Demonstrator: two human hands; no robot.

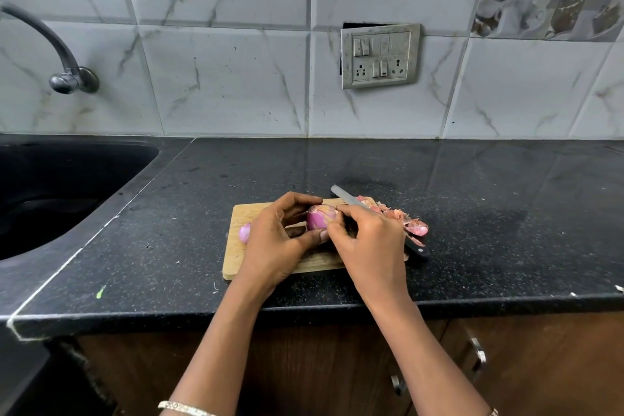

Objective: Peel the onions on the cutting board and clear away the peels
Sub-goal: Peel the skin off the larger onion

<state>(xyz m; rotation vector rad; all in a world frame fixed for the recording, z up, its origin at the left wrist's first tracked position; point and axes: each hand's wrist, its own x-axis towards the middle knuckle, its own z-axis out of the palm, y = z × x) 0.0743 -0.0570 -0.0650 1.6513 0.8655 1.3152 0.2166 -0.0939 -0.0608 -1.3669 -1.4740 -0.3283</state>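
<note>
At centre frame, we see the left hand [273,243] gripping a purple onion [319,217] over the cutting board [236,246], the right hand [368,240] pinching its end. Peels [410,221] and a knife [347,198] lie just right.

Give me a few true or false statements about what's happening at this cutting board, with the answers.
1. The left hand holds a purple onion over the wooden cutting board. True.
2. The papery onion peels are piled at the board's left end. False: they lie at its right edge.
3. The steel knife has a black handle. True.
4. The right hand rests flat on the black speckled counter, away from the onion. False: its fingers pinch at the onion.
</note>
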